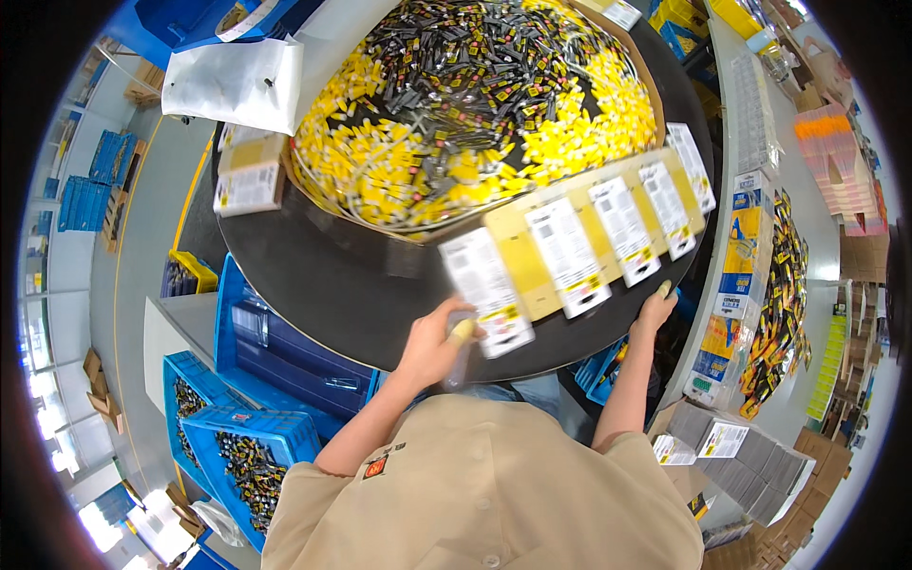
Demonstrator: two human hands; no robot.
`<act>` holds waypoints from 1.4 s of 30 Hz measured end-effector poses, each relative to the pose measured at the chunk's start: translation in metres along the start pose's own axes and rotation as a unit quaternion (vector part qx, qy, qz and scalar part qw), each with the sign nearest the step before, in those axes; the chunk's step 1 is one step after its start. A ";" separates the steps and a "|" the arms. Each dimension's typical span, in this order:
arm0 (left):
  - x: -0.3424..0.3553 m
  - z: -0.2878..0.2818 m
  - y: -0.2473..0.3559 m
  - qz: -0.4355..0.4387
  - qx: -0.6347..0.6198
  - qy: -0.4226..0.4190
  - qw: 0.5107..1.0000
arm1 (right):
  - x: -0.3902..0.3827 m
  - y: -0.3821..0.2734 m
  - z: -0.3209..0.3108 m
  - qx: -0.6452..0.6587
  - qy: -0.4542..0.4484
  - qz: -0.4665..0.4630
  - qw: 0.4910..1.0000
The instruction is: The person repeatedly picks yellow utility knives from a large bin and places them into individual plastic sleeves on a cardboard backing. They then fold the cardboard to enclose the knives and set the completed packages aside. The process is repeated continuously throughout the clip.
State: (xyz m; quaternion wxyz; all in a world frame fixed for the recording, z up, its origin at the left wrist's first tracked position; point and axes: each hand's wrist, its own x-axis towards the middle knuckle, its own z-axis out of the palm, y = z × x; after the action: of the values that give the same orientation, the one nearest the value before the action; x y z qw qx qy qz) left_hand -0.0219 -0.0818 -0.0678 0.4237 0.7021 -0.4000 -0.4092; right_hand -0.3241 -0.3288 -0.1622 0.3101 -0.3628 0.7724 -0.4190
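My left hand point(439, 344) is closed at the near edge of the round black table point(332, 285), a yellow cover on its thumb. A clear plastic piece, blurred, shows in its fingers. Right beside it lies a white printed packaging card point(487, 293), the leftmost of several cards laid in a row over yellow-tan cardboard point(524, 261). My right hand point(654, 310) is at the table's right rim, fingers drawn together with pale yellow tips. What it grips is hidden. Beyond the cards, a low-walled round tray point(418, 235) holds many yellow-and-white pieces point(385, 180) and black pieces point(475, 71).
Blue crates point(252, 418) with small dark parts stand at lower left. A stack of cards point(249, 188) sits on the table's left side, below a white sheet point(233, 85). On the right, a bench carries boxes point(741, 266), black-and-yellow packs point(777, 313) and grey card stacks point(760, 465).
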 end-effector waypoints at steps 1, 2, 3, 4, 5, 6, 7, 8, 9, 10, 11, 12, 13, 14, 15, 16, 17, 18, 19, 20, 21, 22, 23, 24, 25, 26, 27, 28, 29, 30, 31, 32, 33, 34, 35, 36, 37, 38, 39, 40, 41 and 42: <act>-0.003 -0.003 -0.003 -0.024 0.004 0.028 0.999 | -0.008 0.009 -0.002 0.019 -0.009 0.030 0.999; -0.004 -0.012 -0.006 0.040 0.059 0.075 0.995 | -0.019 0.019 -0.005 0.052 -0.025 0.045 0.997; -0.004 -0.025 -0.010 0.006 0.029 0.089 0.996 | -0.036 0.033 -0.006 0.064 -0.024 0.057 0.996; -0.004 -0.040 -0.014 -0.060 -0.036 0.130 0.989 | -0.057 0.048 -0.005 0.106 -0.037 0.061 0.992; -0.003 -0.053 -0.018 -0.064 -0.048 0.171 0.982 | -0.079 0.062 -0.006 0.036 -0.022 0.007 0.999; -0.001 -0.072 -0.022 -0.088 -0.038 0.158 0.983 | -0.100 0.074 -0.005 -0.004 -0.015 -0.011 1.000; 0.002 -0.083 -0.025 -0.065 0.008 0.185 0.981 | -0.123 0.085 -0.006 -0.038 -0.014 -0.029 0.999; 0.004 -0.096 -0.028 -0.060 0.004 0.188 0.980 | -0.142 0.093 -0.009 -0.052 -0.015 -0.039 0.998; 0.006 -0.108 -0.029 -0.076 0.028 0.184 0.980 | -0.156 0.097 -0.009 -0.078 -0.038 -0.017 0.996; 0.008 -0.121 -0.030 -0.089 0.012 0.172 0.981 | -0.164 0.094 -0.011 -0.072 -0.054 -0.055 0.994; 0.009 -0.132 -0.031 -0.085 0.086 0.162 0.979 | -0.168 0.087 -0.015 -0.065 -0.066 -0.101 0.990; 0.009 -0.141 -0.031 -0.064 0.103 0.150 0.981 | -0.172 0.077 -0.016 -0.057 -0.075 -0.104 0.990; 0.010 -0.151 -0.030 -0.058 0.104 0.126 0.985 | -0.168 0.061 -0.025 -0.078 -0.084 -0.252 0.961; 0.011 -0.161 -0.029 -0.060 0.087 0.098 0.990 | -0.159 0.042 -0.036 -0.206 -0.045 -0.375 0.903; 0.012 -0.169 -0.028 -0.065 0.096 0.086 0.989 | -0.152 0.022 -0.039 -0.230 -0.080 -0.446 0.861; 0.013 -0.180 -0.025 -0.094 0.075 0.062 0.991 | -0.147 0.004 -0.039 -0.253 -0.113 -0.520 0.808; 0.015 -0.185 -0.023 0.016 0.185 0.096 0.978 | -0.140 -0.016 -0.039 -0.310 -0.168 -0.545 0.761; 0.015 -0.189 -0.019 0.086 0.274 0.128 0.949 | -0.139 -0.031 -0.039 -0.367 -0.217 -0.564 0.707; 0.014 -0.190 -0.015 0.013 0.199 0.148 0.969 | -0.148 -0.040 -0.037 -0.308 -0.200 -0.540 0.757; 0.011 -0.188 -0.010 0.007 0.078 0.176 0.981 | -0.158 -0.047 -0.032 -0.278 -0.245 -0.574 0.730; 0.011 -0.185 -0.005 0.025 0.081 0.188 0.978 | -0.171 -0.050 -0.025 -0.255 -0.287 -0.586 0.714; 0.009 -0.182 0.002 0.044 0.078 0.194 0.977 | -0.188 -0.051 -0.020 -0.257 -0.326 -0.599 0.685; 0.008 -0.176 0.008 0.046 0.070 0.206 0.975 | -0.200 -0.053 -0.009 -0.252 -0.338 -0.603 0.677; 0.007 -0.171 0.015 0.049 0.062 0.218 0.973 | -0.207 -0.056 0.002 -0.275 -0.345 -0.617 0.652; 0.007 -0.166 0.023 0.066 0.042 0.226 0.971 | -0.210 -0.062 0.009 -0.262 -0.296 -0.639 0.660; 0.008 -0.162 0.030 0.044 0.030 0.244 0.968 | -0.217 -0.066 0.017 -0.187 -0.329 -0.632 0.676; 0.006 -0.157 0.037 0.032 0.007 0.251 0.967 | -0.234 -0.067 0.024 -0.108 -0.354 -0.618 0.694; 0.006 -0.151 0.043 0.019 -0.024 0.256 0.966 | -0.249 -0.068 0.032 -0.003 -0.366 -0.605 0.707; 0.008 -0.144 0.049 0.021 -0.078 0.224 0.971 | -0.259 -0.072 0.040 -0.055 -0.389 -0.640 0.661; 0.017 -0.136 0.053 0.023 -0.061 0.220 0.973 | -0.266 -0.074 0.049 -0.105 -0.408 -0.684 0.596; 0.019 -0.127 0.058 0.054 -0.122 0.196 0.972 | -0.262 -0.078 0.056 -0.059 -0.405 -0.674 0.614; 0.022 -0.116 0.062 0.042 -0.192 0.171 0.966 | -0.252 -0.082 0.062 -0.035 -0.407 -0.672 0.618; 0.025 -0.112 0.067 0.040 -0.200 0.137 0.969 | -0.239 -0.087 0.070 -0.022 -0.414 -0.665 0.621; 0.027 -0.102 0.071 0.065 -0.197 0.121 0.971 | -0.217 -0.091 0.071 0.038 -0.380 -0.612 0.693; 0.030 -0.093 0.076 0.069 -0.190 0.087 0.975 | -0.193 -0.093 0.063 0.045 -0.308 -0.513 0.800; 0.034 -0.082 0.080 0.085 -0.189 0.052 0.977 | -0.155 -0.100 0.056 0.062 -0.269 -0.386 0.880; 0.040 -0.068 0.083 0.086 -0.181 0.019 0.980 | -0.115 -0.108 0.049 0.133 -0.243 -0.194 0.941; 0.049 -0.052 0.086 0.101 -0.180 -0.014 0.978 | -0.073 -0.120 0.041 -0.137 0.001 -0.295 0.946; 0.058 -0.035 0.089 0.082 -0.139 -0.050 0.986 | -0.040 -0.128 0.028 0.010 0.022 -0.190 0.981; 0.067 -0.017 0.090 0.089 -0.107 -0.080 0.987 | -0.012 -0.133 0.021 0.326 0.032 -0.177 0.928; 0.077 0.003 0.091 0.106 -0.076 -0.096 0.987 | 0.012 -0.138 0.006 0.387 0.079 -0.231 0.889; 0.088 0.021 0.091 0.127 -0.047 -0.114 0.984 | 0.031 -0.143 -0.003 0.441 0.137 -0.232 0.856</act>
State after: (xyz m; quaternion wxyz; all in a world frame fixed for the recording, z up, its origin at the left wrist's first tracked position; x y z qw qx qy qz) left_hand -0.0304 -0.1965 -0.0108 0.4562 0.5738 -0.5122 -0.4474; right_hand -0.3004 -0.4086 -0.0415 0.2224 -0.2958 0.4345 -0.8211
